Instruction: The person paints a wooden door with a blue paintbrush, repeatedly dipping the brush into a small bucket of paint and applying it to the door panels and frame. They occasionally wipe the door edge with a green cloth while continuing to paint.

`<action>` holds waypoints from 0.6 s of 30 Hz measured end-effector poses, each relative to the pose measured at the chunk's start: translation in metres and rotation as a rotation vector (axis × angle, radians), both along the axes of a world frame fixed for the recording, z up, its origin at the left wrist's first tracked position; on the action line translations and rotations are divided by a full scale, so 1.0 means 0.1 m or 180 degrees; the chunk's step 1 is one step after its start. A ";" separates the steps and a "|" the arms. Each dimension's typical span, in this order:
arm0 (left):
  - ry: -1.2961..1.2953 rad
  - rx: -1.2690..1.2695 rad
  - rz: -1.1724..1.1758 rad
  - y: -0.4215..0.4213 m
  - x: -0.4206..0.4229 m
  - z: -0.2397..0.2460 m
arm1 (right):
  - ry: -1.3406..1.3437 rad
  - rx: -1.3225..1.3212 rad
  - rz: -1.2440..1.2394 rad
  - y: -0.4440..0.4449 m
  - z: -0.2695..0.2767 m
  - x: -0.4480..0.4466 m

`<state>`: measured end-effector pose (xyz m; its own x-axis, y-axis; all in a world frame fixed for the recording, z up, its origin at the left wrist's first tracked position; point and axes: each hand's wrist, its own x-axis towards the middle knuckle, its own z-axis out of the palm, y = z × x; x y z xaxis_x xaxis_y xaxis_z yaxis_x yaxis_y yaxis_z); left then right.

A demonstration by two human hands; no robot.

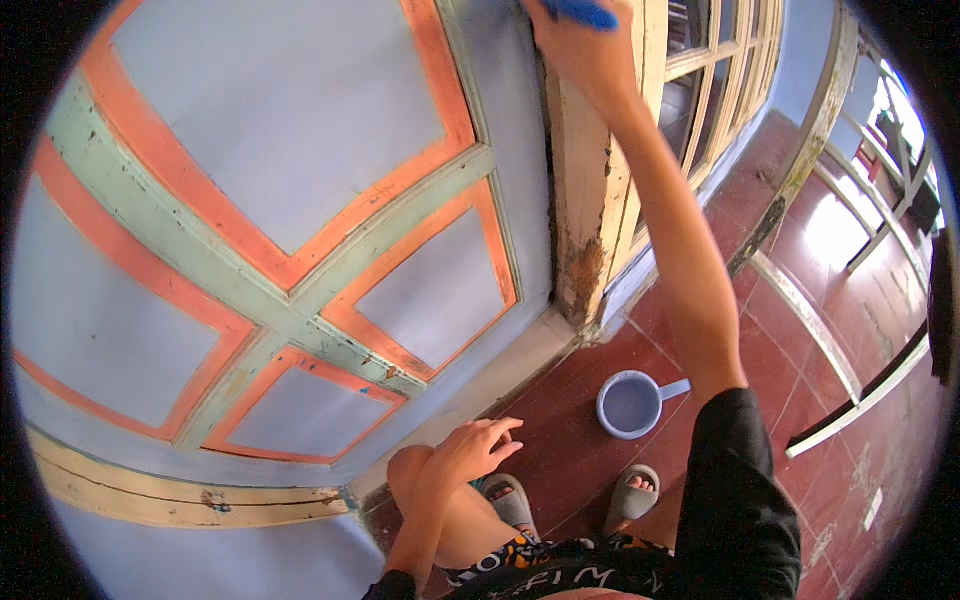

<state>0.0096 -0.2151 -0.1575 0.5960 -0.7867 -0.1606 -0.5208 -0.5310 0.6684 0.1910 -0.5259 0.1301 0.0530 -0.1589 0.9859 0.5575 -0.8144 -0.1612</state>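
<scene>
At the top of the view my right hand (pixel 581 52) is closed around a blue object (pixel 581 11), perhaps a cloth or brush handle; its far end is cut off by the picture's edge. The hand is by the edge of a panelled door (pixel 390 247) painted pale blue, green and orange, beside a worn cream wooden frame post (pixel 577 187). My left hand (pixel 476 450) rests near my bent knee, fingers apart, with nothing in it. A light blue plastic dipper (pixel 630 405) with a handle stands on the red tiled floor; what it holds is unclear.
A cream window frame (pixel 697 75) adjoins the post on the right. Worn wooden bars (pixel 810 322) of a frame or furniture stand at the right. My sandalled feet (pixel 634 499) are on the tiles, near the pale door sill (pixel 517 360).
</scene>
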 end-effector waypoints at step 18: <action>0.0094 -0.0004 -0.0204 -0.05 -0.04 0.09 | 0.0002 -0.0400 -0.0169 0.09 0.48 -0.05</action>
